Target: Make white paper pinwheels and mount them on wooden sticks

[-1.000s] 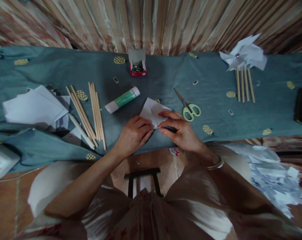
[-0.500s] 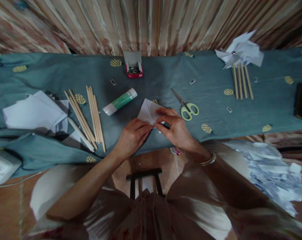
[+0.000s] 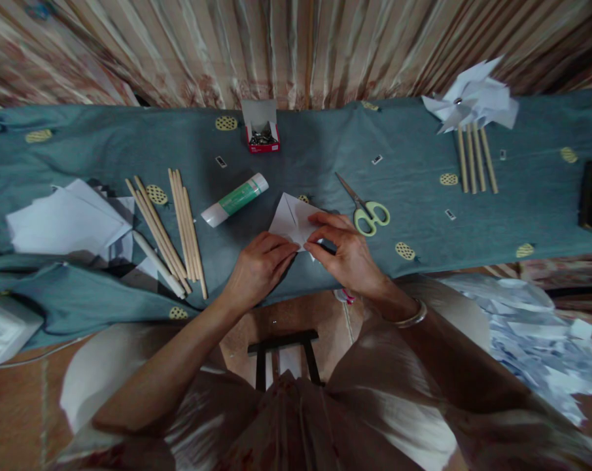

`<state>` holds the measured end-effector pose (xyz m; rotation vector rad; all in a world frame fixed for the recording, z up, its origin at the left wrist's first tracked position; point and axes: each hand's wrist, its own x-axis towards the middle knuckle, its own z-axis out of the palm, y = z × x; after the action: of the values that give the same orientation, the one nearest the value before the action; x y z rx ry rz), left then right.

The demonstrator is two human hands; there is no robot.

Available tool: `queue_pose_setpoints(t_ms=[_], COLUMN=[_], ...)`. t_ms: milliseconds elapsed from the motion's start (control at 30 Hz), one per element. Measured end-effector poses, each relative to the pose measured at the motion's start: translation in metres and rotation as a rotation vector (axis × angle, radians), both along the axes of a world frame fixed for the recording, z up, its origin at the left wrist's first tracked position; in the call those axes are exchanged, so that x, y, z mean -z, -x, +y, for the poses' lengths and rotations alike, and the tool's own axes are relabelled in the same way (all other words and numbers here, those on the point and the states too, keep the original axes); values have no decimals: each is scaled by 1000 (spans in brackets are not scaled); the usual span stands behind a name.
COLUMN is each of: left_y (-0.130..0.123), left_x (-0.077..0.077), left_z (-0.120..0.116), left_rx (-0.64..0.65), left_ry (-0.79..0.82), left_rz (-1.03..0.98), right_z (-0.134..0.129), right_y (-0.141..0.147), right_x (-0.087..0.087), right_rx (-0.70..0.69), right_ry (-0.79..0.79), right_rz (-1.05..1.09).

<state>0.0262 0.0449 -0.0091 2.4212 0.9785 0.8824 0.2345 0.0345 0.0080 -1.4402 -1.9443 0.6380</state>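
A white piece of paper (image 3: pixel 290 216) with slit lines lies on the cloth-covered table in front of me. My left hand (image 3: pixel 263 265) grips its near left edge, with the fingers pressed together. My right hand (image 3: pixel 345 252) pinches the near right part between thumb and forefinger, the other fingers curled over the sheet. Part of the paper is hidden under both hands. Just right of my right hand are scissors (image 3: pixel 365 212) with light green handles, their blades pointing away. Left of the paper lies a green and white glue stick (image 3: pixel 235 199).
An open red box (image 3: pixel 263 140) of small metal pieces stands at the back. Wooden sticks (image 3: pixel 185 229) and a stack of white paper (image 3: pixel 70 219) lie on the left. White paper pinwheels (image 3: pixel 475 101) on sticks lie at the far right. Paper scraps (image 3: pixel 531 340) are heaped below right.
Both hands stay on the paper in nearly the same place. The fingertips of my two hands have drawn slightly apart along its near edge.
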Motion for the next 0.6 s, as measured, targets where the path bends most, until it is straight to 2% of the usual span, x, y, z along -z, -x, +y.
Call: queue_pose_setpoints(t_ms=[333, 600], left_y=[0, -1], left_x=[2, 1], left_z=[1, 1], left_rx=[-23, -21], left_ry=[5, -13], left_rz=[19, 20], right_z=[-1, -2], right_y=[0, 1], right_x=[-2, 0], right_rx=[-7, -30], right_ry=[15, -64], right_rz=[-14, -37])
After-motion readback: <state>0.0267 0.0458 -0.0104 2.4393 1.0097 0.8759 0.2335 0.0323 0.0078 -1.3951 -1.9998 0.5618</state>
